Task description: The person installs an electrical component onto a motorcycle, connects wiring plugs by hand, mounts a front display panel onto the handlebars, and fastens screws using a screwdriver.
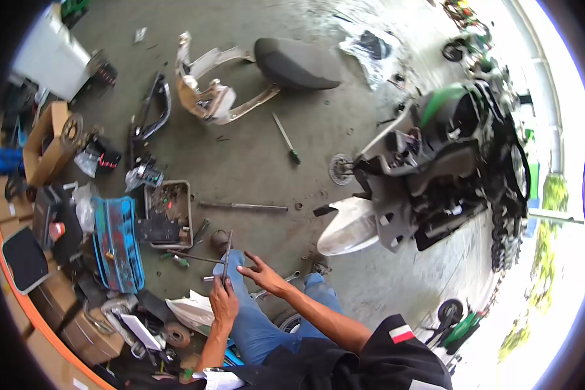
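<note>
The person's black sleeve point(396, 344) bears a white-and-red patch point(401, 334); any lettering on it is too small to read. From there the right forearm slants up and leftward over the blue jeans point(257, 331) to the right hand point(264, 274), whose grip is released — fingers spread, tips near the wrench but apart from it. The left forearm rises steeply, and the left hand point(224, 302) is clenched around the lower end of a T-handle wrench point(227, 250), held over the left knee, its long shaft pointing left.

Beyond, on the floor, lie a steel bar point(244, 207), a blue toolbox point(118, 244) and a tray of parts point(190, 218). A cardboard box at far left carries a white label point(12, 209), unreadable. Farther off are a partly stripped scooter point(452, 169), a green-handled screwdriver point(286, 140) and — farthest — a black seat point(297, 63).
</note>
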`<state>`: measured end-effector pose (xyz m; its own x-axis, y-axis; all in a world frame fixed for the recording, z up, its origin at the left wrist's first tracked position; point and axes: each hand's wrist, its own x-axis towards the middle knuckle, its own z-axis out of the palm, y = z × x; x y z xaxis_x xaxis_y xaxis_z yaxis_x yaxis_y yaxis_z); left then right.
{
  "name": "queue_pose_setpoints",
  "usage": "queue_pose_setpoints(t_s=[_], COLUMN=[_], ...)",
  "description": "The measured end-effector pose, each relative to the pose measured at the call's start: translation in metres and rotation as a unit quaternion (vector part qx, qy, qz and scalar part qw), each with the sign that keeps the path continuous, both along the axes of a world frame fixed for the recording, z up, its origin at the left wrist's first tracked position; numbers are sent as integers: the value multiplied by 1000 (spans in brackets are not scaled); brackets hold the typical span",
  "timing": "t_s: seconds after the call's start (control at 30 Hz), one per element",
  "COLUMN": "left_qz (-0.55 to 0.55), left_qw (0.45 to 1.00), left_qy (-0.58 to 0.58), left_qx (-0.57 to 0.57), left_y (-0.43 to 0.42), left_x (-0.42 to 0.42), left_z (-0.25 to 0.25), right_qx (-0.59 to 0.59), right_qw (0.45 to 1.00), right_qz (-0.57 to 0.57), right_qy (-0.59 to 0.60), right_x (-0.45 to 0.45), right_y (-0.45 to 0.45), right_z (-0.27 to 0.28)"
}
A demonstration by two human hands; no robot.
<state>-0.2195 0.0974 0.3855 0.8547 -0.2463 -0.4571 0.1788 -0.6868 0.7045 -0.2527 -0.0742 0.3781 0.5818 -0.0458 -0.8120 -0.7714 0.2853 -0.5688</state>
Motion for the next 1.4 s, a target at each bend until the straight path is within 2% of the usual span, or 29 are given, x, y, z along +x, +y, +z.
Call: queue_pose_setpoints(t_s=[0.03, 0.07, 0.13, 0.2, 0.27, 0.3, 0.33, 0.37, 0.4, 0.43, 0.5, 0.57, 0.63, 0.67, 0.77, 0.83, 0.9, 1.07, 1.17, 1.23, 1.33, 1.4], left_qz=[-60, -114, -204, -270, -460, -436, -362, -283, -195, -101, -91, -122, -137, -131, -171, -190, -192, -185, -160, -144, -187, -194], left_qw=[998, 991, 973, 953, 866, 883, 913, 931, 920, 887, 801, 752, 733, 736, 745, 777, 785, 813, 813, 809, 836, 845], left_qy=[-1, -3, -36, -64, -91, -10, 72, 152, 264, 370, 473, 498, 525, 525, 517, 483, 470, 420, 438, 454, 423, 397], left_qx=[-35, -62, -101, -125, -170, -171, -172, -172, -216, -256, -356, -413, -411, -408, -385, -356, -355, -358, -349, -343, -295, -301], left_y=[-26, -49, -97, -132, -170, -188, -215, -245, -271, -296, -368, -433, -482, -499, -555, -584, -612, -674, -700, -712, -720, -723], left_x=[-23, -44, -90, -126, -158, -174, -192, -206, -219, -231, -271, -314, -347, -361, -384, -391, -387, -361, -342, -334, -327, -328], left_z=[26, 51, 83, 103, 124, 132, 151, 171, 164, 155, 186, 215, 214, 215, 219, 217, 212, 179, 176, 179, 195, 175], right_qx=[10, 31, 37, -115, -197, -197, -186, -140, -80, -77, -117, -137, -186, -180, -216, -228, -265, -319, -371, -458, -414, -392], right_qw=[1000, 995, 978, 989, 977, 973, 971, 969, 951, 964, 950, 941, 923, 925, 884, 876, 852, 853, 854, 817, 850, 864], right_qz=[-1, -86, -198, -81, 67, 55, -3, -50, -111, -104, -149, -170, -234, -232, -363, -382, -418, -383, -335, -295, -275, -271], right_qy=[12, 33, -47, -38, -44, -105, -150, -198, -278, -231, -250, -260, -244, -243, -199, -185, -170, -153, -143, -189, -174, -163], right_x=[-6, -26, -72, -122, -190, -236, -283, -328, -371, -409, -481, -532, -571, -587, -615, -618, -611, -583, -568, -559, -564, -565], right_y=[-13, -19, -52, -113, -180, -206, -226, -250, -272, -297, -323, -348, -362, -366, -385, -396, -411, -480, -526, -550, -581, -592], right_z=[20, 14, 10, 65, 148, 166, 164, 187, 196, 242, 272, 290, 297, 293, 257, 253, 245, 240, 225, 213, 207, 214])
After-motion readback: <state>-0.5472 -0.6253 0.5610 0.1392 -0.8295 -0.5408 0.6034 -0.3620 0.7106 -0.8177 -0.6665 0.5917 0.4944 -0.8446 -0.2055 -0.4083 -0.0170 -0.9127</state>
